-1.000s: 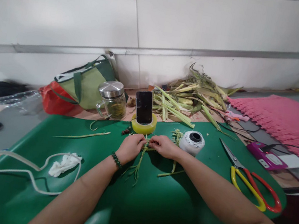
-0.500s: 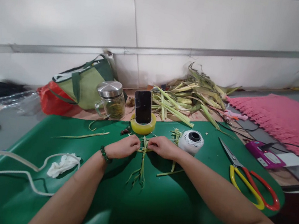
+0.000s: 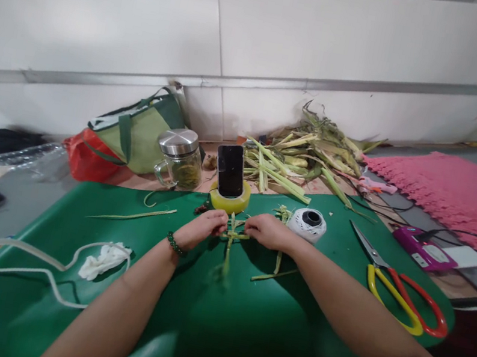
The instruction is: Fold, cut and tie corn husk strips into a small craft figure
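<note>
Between my hands is a small cross-shaped piece of pale green plant strips (image 3: 231, 236), apparently corn husk, with a frayed tail that hangs down and is blurred. My left hand (image 3: 205, 226), with a dark green bead bracelet (image 3: 175, 243) at its wrist, is closed at the left side of the piece. On the other side my right hand (image 3: 268, 231) pinches near its right end. Fingers hide the exact grip, and I cannot tell whether thin thread is in them as well. A spool of white thread (image 3: 307, 229) stands just behind my right wrist, beside more strips (image 3: 278, 261).
Scissors (image 3: 382, 264) with red and yellow handles lie at right. Behind the hands, a phone (image 3: 229, 171) leans on a yellow tape roll (image 3: 229, 202). A lidded glass mug (image 3: 185, 171), a husk pile (image 3: 317, 146) and a crumpled tissue (image 3: 104, 261) surround the work.
My hands have moved slightly apart, uncovering more of the piece's crosspiece. Its tail has swung and looks blurred. The whole view has shifted a little.
</note>
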{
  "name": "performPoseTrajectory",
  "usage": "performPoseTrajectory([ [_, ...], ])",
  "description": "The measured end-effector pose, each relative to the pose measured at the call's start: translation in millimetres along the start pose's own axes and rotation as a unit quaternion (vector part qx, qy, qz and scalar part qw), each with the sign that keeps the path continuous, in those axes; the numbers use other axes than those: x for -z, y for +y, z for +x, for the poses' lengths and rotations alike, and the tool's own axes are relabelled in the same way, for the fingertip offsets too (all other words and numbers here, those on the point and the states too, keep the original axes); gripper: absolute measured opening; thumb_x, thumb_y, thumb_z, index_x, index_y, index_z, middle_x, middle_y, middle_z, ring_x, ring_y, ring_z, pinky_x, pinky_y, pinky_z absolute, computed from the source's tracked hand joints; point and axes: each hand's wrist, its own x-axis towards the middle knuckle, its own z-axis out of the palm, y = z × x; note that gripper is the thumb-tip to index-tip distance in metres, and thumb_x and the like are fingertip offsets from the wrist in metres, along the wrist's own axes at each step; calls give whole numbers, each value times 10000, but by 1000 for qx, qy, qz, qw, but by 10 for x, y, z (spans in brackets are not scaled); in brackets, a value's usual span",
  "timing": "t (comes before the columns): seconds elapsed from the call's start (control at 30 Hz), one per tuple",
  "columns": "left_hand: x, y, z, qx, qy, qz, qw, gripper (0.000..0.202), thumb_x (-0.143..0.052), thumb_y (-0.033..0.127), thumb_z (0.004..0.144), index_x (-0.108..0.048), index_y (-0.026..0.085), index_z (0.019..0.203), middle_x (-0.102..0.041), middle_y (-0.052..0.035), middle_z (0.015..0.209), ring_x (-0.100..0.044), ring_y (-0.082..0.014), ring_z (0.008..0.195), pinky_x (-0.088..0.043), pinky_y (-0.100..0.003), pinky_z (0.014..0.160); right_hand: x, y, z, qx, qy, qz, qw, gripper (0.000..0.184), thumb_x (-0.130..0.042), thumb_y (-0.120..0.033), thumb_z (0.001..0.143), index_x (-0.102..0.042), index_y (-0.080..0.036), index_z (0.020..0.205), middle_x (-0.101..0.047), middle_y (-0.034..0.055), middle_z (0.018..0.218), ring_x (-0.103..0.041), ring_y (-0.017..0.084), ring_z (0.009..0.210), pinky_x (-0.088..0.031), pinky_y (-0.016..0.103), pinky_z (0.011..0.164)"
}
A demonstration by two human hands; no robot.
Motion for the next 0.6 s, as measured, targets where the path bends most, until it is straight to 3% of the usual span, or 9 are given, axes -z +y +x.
performPoseTrajectory([
  [0.2, 17, -67, 17, -3, 33, 141, 989, 213, -414, 240, 755, -355, 200, 555, -322, 54, 502, -285, -86, 454, -251, -230, 454, 84, -51, -74, -19, 3, -17, 1000, 140, -519, -151, 797, -638, -168, 725, -661, 71, 760, -544, 161, 664, -318, 241, 568],
  [0.3, -20, -110, 44, -12, 57, 178, 982, 215, -373, 251, 779, -340, 208, 571, -331, 57, 494, -307, -97, 462, -265, -231, 463, 122, -58, -103, 19, -46, 129, 990, 153, -494, -240, 824, -567, -169, 710, -568, 15, 653, -499, 129, 590, -347, 228, 543],
  [0.4, -64, -141, 78, -25, 66, 200, 977, 227, -371, 273, 800, -346, 208, 585, -358, 56, 521, -338, -104, 493, -289, -237, 491, 104, -91, -108, 47, -39, 335, 940, 239, -517, -398, 806, -512, -172, 729, -479, -27, 605, -456, 106, 537, -373, 221, 508],
  [0.5, -97, -142, 101, -44, 73, 223, 971, 246, -385, 270, 812, -346, 204, 579, -381, 48, 566, -360, -113, 552, -307, -250, 546, 14, -152, -87, 52, -56, 457, 886, 308, -500, -484, 799, -488, -176, 791, -517, -14, 641, -481, 109, 546, -396, 238, 531],
  [0.53, -101, -137, 103, -52, 76, 235, 968, 250, -388, 267, 816, -347, 203, 578, -385, 45, 576, -364, -116, 571, -310, -255, 565, -17, -167, -76, 48, -68, 461, 884, 305, -475, -482, 813, -475, -179, 792, -528, -9, 645, -480, 109, 540, -394, 243, 534],
  [0.6, -96, -119, 98, -67, 82, 258, 960, 251, -387, 258, 823, -348, 203, 582, -385, 42, 588, -367, -123, 595, -311, -265, 594, -58, -173, -53, 38, -47, 401, 914, 266, -462, -434, 825, -450, -182, 742, -505, -16, 630, -447, 105, 535, -370, 243, 540],
])
